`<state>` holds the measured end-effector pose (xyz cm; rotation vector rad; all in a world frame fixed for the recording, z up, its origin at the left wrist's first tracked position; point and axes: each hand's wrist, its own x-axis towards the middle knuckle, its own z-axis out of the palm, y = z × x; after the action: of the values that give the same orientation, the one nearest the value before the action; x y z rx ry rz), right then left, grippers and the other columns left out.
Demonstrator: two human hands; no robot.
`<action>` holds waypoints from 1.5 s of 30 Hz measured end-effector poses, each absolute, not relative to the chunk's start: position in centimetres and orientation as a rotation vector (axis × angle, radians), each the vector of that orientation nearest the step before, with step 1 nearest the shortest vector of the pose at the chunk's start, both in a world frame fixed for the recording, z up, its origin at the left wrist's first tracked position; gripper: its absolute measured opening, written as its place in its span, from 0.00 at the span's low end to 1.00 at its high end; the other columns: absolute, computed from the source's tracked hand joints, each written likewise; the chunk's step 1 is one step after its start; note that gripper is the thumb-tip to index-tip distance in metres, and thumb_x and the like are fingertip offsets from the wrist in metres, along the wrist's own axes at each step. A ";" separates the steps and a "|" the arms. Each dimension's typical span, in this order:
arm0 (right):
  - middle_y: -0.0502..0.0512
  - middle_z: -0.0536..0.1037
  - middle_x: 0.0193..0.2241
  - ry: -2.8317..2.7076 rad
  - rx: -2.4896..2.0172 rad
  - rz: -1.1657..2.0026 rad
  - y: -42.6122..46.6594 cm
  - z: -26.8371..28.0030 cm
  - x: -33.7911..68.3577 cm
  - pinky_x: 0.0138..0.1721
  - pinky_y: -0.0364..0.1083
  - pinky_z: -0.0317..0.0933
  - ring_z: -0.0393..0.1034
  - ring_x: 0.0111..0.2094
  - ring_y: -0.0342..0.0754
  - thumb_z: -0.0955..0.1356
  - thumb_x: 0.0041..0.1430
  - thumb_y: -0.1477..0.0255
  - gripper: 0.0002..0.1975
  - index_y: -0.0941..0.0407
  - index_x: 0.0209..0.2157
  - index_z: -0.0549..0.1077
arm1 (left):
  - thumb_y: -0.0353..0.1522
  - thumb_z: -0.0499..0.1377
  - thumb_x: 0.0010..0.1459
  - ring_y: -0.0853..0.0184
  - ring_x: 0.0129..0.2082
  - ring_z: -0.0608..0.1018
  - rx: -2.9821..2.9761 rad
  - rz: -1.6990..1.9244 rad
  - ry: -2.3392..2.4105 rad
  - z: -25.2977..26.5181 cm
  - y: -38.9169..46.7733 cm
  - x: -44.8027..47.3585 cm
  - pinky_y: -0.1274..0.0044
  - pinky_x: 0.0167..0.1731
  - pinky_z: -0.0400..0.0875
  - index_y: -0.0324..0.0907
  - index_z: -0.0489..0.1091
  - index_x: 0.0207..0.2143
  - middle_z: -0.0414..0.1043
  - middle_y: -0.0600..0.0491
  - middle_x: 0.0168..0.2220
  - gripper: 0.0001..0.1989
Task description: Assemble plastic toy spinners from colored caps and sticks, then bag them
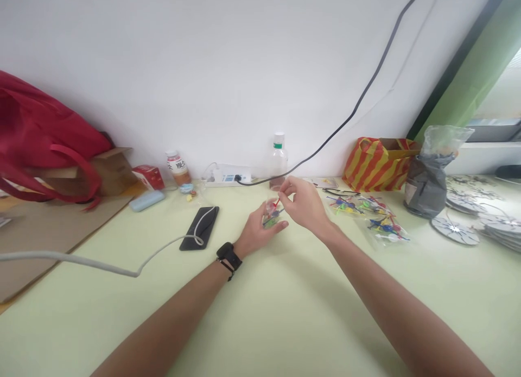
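Wall point(203, 67): bright, evenly lit, a cool grey-white with faint mottling
Window point(500, 92): strongest light, pale and washed out at the right edge
Tabletop point(260, 333): soft-edged shadow beside the right forearm point(378, 284)
Clear plastic packets point(386, 240): small pale glints on the film
Red plastic piece point(277, 203) and left hand point(257, 233): softly rendered, fine detail smeared
Red fabric bag point(44, 121): stretched by wide-angle distortion, slightly blurred
Grey discs point(455, 230): smudged outlines

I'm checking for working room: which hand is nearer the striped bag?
Right. The right hand is left of and in front of the striped bag; the left hand is farther left, beyond the right hand.
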<state>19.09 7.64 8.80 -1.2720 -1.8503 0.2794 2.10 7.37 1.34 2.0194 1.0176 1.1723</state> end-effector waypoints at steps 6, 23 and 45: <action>0.53 0.81 0.33 -1.840 -1.334 0.435 9.1 7.5 19.5 0.36 0.45 0.63 0.75 0.33 0.48 0.67 0.58 0.75 0.04 0.53 0.36 0.72 | 0.35 0.58 0.67 0.57 0.56 0.73 2.464 1.334 1.055 5.1 7.1 1.8 0.66 0.56 0.67 0.47 0.61 0.63 0.68 0.45 0.60 0.23; 0.53 0.81 0.35 -2.344 -1.273 0.340 7.2 10.5 21.7 0.33 0.44 0.55 0.71 0.34 0.47 0.62 0.69 0.60 0.16 0.54 0.34 0.75 | 0.31 0.56 0.65 0.59 0.35 0.75 2.894 0.777 1.427 10.5 5.8 0.5 0.70 0.38 0.67 0.44 0.72 0.37 0.72 0.49 0.36 0.05; 0.50 0.79 0.25 -2.518 -1.019 0.936 6.8 12.2 22.6 0.22 0.42 0.57 0.63 0.19 0.40 0.70 0.59 0.55 0.18 0.54 0.36 0.85 | 0.34 0.65 0.59 0.64 0.32 0.83 2.222 1.065 1.032 12.8 5.6 0.1 0.74 0.38 0.81 0.40 0.81 0.34 0.82 0.51 0.33 0.07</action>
<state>22.64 6.76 12.22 -1.0187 -2.5177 0.9360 0.08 5.65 12.80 2.2219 1.0324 1.0655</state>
